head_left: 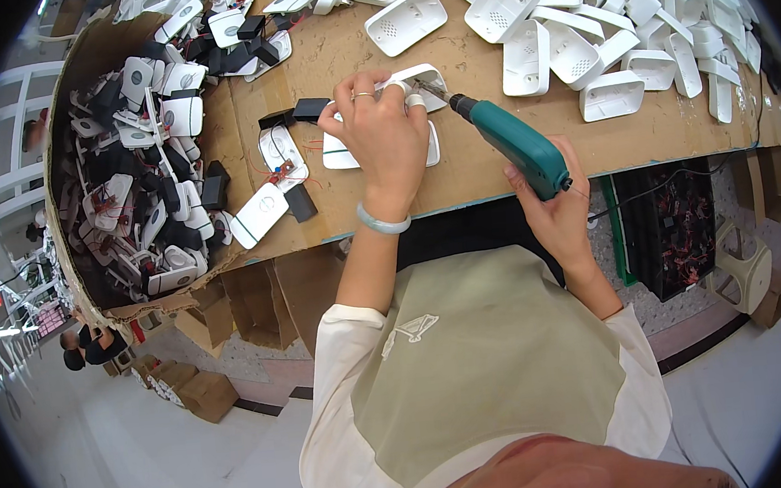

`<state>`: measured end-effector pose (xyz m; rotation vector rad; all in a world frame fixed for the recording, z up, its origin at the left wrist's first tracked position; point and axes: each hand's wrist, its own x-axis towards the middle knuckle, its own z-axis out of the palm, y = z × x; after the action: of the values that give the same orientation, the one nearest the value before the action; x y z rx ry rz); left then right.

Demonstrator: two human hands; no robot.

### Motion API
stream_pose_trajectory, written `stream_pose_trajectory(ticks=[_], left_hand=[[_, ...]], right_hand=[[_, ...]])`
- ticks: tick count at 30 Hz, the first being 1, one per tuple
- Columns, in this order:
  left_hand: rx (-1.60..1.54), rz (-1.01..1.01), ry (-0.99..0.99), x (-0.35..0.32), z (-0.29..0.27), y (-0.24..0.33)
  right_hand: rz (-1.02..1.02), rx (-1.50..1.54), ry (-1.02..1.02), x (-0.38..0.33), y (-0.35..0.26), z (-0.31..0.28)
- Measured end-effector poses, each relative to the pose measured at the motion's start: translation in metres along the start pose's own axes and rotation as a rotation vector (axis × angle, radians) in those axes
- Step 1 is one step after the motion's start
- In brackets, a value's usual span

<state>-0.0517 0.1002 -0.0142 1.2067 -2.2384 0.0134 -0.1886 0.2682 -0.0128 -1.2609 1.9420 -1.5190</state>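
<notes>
My right hand (pixel 555 211) is wrapped round the rear of a green electric screwdriver (pixel 512 139). Its dark tip reaches into a small white plastic housing (pixel 433 74) on the cardboard-covered bench. My left hand (pixel 384 134), with white covers on some fingertips, grips the near side of that housing; the exact pinch is partly hidden. Under this hand lies a white panel (pixel 433 145). Just left of it are a white cover with a small red circuit board and wires (pixel 283 154), a white cover with a round mark (pixel 260 215) and a black box (pixel 300 202).
A large cardboard bin (pixel 61 178) at the left holds many white and black assemblies. White plastic shells (pixel 525 57) are heaped across the far right of the bench (pixel 658 140). A black cable (pixel 671 189) hangs at the right, near a beige stool (pixel 743 267).
</notes>
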Motion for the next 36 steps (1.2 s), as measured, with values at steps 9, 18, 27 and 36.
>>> stream_pose_trajectory(ticks=[9,18,27,36], left_hand=[[-0.015,-0.003,0.005,0.001,0.0,0.002],[-0.036,-0.002,0.009,0.0,0.001,0.002],[-0.022,-0.009,-0.007,0.002,-0.001,0.002],[-0.043,-0.004,-0.019,-0.005,-0.007,0.004]], right_hand=[[-0.023,-0.026,-0.023,-0.002,0.003,0.0],[-0.013,-0.008,0.021,-0.003,-0.007,-0.003],[0.187,0.223,0.194,-0.025,-0.004,-0.015],[0.255,0.544,0.363,-0.011,-0.023,-0.024]])
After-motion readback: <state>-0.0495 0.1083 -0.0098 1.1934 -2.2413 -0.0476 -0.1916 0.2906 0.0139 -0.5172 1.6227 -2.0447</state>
